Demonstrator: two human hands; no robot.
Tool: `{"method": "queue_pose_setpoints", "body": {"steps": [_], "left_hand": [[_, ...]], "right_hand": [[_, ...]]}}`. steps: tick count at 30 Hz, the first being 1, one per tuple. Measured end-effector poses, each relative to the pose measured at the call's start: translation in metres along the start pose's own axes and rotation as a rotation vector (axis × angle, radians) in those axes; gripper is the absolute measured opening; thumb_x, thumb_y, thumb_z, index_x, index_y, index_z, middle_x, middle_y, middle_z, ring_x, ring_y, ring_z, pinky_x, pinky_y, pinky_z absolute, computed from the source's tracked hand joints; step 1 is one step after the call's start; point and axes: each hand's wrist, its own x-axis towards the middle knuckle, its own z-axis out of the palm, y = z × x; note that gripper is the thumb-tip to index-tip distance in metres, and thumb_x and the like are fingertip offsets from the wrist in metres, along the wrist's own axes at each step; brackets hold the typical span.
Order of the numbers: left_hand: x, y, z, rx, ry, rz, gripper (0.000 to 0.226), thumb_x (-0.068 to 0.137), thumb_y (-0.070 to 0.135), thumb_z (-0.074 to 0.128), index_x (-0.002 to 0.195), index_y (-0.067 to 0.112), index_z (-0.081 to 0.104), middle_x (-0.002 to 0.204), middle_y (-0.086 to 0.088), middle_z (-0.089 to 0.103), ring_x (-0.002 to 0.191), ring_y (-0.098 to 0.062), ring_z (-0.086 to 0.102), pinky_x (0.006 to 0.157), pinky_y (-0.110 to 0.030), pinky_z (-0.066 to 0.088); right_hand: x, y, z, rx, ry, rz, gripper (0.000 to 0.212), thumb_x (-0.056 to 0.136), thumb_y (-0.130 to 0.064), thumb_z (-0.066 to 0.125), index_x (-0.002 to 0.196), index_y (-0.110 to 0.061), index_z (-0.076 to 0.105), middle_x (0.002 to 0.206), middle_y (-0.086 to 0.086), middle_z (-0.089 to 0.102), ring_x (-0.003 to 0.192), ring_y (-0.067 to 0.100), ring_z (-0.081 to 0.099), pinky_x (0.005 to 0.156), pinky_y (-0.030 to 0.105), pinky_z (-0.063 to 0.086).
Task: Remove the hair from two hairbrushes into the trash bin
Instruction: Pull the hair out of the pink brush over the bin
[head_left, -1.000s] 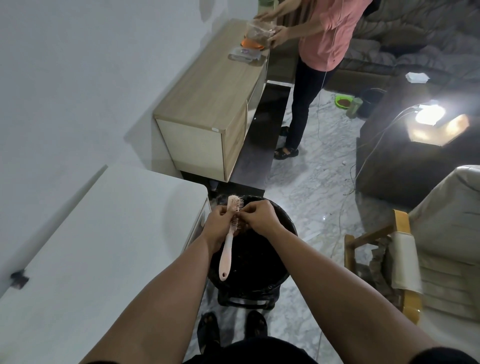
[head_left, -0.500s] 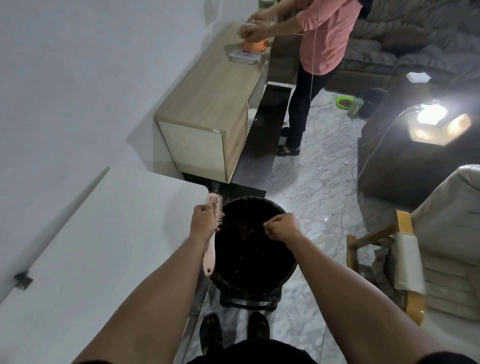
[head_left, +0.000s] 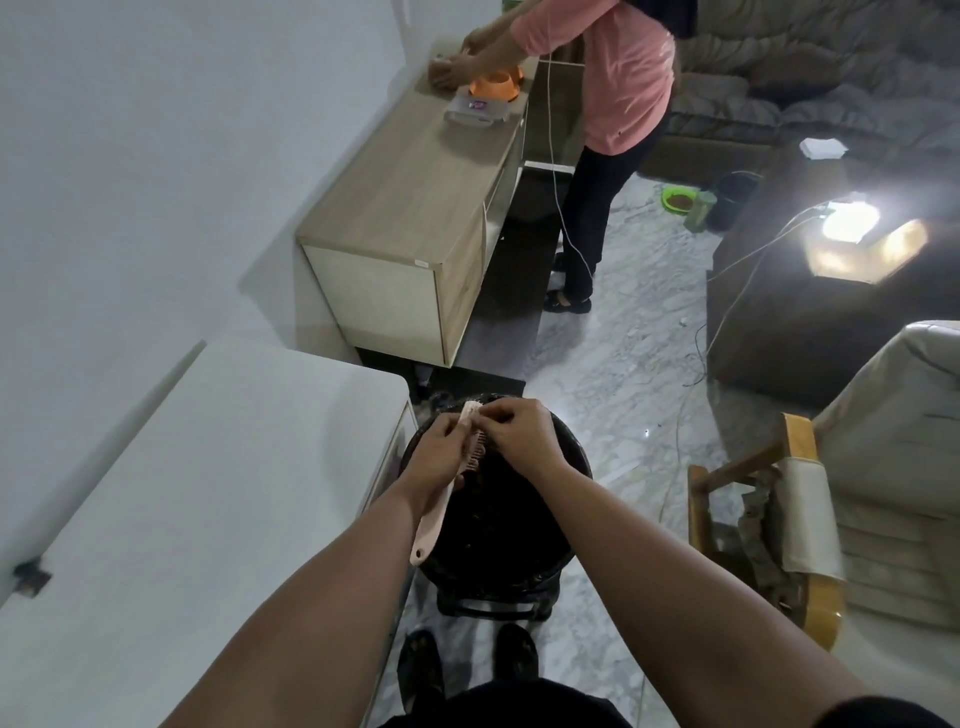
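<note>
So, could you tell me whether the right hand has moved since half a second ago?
Yes: the right hand went left across the trash bin, back onto the hairbrush.

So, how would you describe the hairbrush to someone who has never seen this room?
Find the round black trash bin on the marble floor, beside the white table. Two hands meet above its far rim; the hairbrush is the pale pink plastic one in the left hand, its slim handle pointing back toward the wearer. Nothing else there is pink.

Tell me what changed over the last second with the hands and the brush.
The right hand left the pink hairbrush, moved out over the trash bin, then came back to pinch at the bristles. The left hand swung the brush left and back. It grips the brush throughout.
</note>
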Motion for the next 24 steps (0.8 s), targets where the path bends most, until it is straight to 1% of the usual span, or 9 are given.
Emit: {"method": "queue_pose_setpoints", "body": {"steps": [1, 3, 8, 10, 13, 16, 18, 20, 24], "left_hand": [[-0.001, 0.001, 0.0, 0.005, -0.018, -0.002, 0.028, 0.109, 0.045, 0.048, 0.121, 0.025, 0.064, 0.117, -0.012, 0.073, 0.107, -0.028, 0.072, 0.079, -0.04, 0.06], [-0.004, 0.004, -0.003, 0.065, -0.046, 0.002, 0.03, 0.109, 0.045, 0.047, 0.123, 0.023, 0.062, 0.114, -0.008, 0.073, 0.101, -0.022, 0.071, 0.069, -0.031, 0.058], [-0.004, -0.004, -0.008, 0.159, -0.054, 0.017, 0.034, 0.109, 0.047, 0.046, 0.12, 0.019, 0.061, 0.111, -0.013, 0.071, 0.09, -0.02, 0.067, 0.055, -0.025, 0.049], [-0.004, -0.007, -0.009, 0.163, -0.039, 0.002, 0.034, 0.109, 0.047, 0.045, 0.122, 0.019, 0.06, 0.113, -0.014, 0.069, 0.092, -0.021, 0.066, 0.058, -0.028, 0.051], [-0.001, -0.003, -0.022, 0.164, 0.058, -0.026, 0.029, 0.111, 0.041, 0.04, 0.127, 0.021, 0.055, 0.118, -0.012, 0.067, 0.1, -0.027, 0.067, 0.072, -0.037, 0.056], [0.002, 0.007, -0.032, 0.175, 0.085, -0.019, 0.026, 0.112, 0.039, 0.039, 0.127, 0.024, 0.055, 0.116, -0.016, 0.07, 0.088, -0.026, 0.066, 0.053, -0.027, 0.05], [0.004, 0.01, -0.034, 0.152, 0.092, -0.02, 0.028, 0.111, 0.04, 0.04, 0.127, 0.023, 0.056, 0.117, -0.017, 0.071, 0.085, -0.025, 0.065, 0.046, -0.023, 0.045], [0.004, 0.01, -0.034, 0.129, 0.083, -0.028, 0.03, 0.111, 0.04, 0.04, 0.128, 0.023, 0.057, 0.12, -0.018, 0.071, 0.087, -0.026, 0.065, 0.046, -0.023, 0.045], [0.002, 0.007, -0.026, 0.08, 0.028, -0.058, 0.029, 0.111, 0.041, 0.039, 0.127, 0.025, 0.058, 0.121, -0.017, 0.07, 0.093, -0.024, 0.066, 0.054, -0.025, 0.048]], "right_hand": [[0.0, 0.0, -0.002, -0.015, 0.008, 0.016, 0.013, 0.085, -0.029, 0.081, 0.095, -0.022, 0.085, 0.085, -0.007, 0.08, 0.081, 0.005, 0.074, 0.081, 0.027, 0.059], [0.0, 0.003, -0.004, -0.045, -0.003, 0.038, 0.008, 0.085, -0.029, 0.081, 0.09, -0.023, 0.085, 0.079, -0.007, 0.079, 0.077, 0.006, 0.073, 0.078, 0.029, 0.059], [0.004, 0.005, -0.01, -0.115, -0.148, 0.086, 0.01, 0.089, -0.024, 0.08, 0.082, -0.016, 0.08, 0.066, 0.0, 0.074, 0.052, 0.008, 0.065, 0.064, 0.032, 0.061], [0.005, 0.004, -0.015, -0.212, -0.209, 0.062, 0.012, 0.091, -0.024, 0.077, 0.085, -0.014, 0.079, 0.068, -0.002, 0.072, 0.056, 0.009, 0.065, 0.064, 0.029, 0.059], [0.004, 0.019, -0.023, -0.45, -0.263, 0.108, 0.01, 0.093, -0.019, 0.071, 0.087, -0.015, 0.077, 0.081, 0.0, 0.073, 0.077, 0.018, 0.068, 0.072, 0.029, 0.05], [-0.002, 0.045, -0.034, -0.546, -0.171, 0.264, 0.019, 0.091, -0.008, 0.058, 0.088, -0.005, 0.076, 0.089, 0.012, 0.074, 0.082, 0.031, 0.069, 0.072, 0.033, 0.055], [-0.006, 0.051, -0.038, -0.52, -0.08, 0.33, 0.021, 0.089, -0.006, 0.053, 0.085, -0.003, 0.073, 0.083, 0.013, 0.069, 0.073, 0.03, 0.063, 0.066, 0.033, 0.051], [-0.005, 0.046, -0.036, -0.466, -0.028, 0.318, 0.023, 0.088, -0.008, 0.054, 0.085, -0.007, 0.076, 0.081, 0.011, 0.069, 0.073, 0.029, 0.064, 0.067, 0.033, 0.052], [0.0, 0.014, -0.026, -0.172, -0.011, 0.059, 0.023, 0.091, -0.021, 0.07, 0.111, -0.023, 0.08, 0.102, -0.002, 0.077, 0.091, 0.016, 0.07, 0.088, 0.03, 0.056]]}}
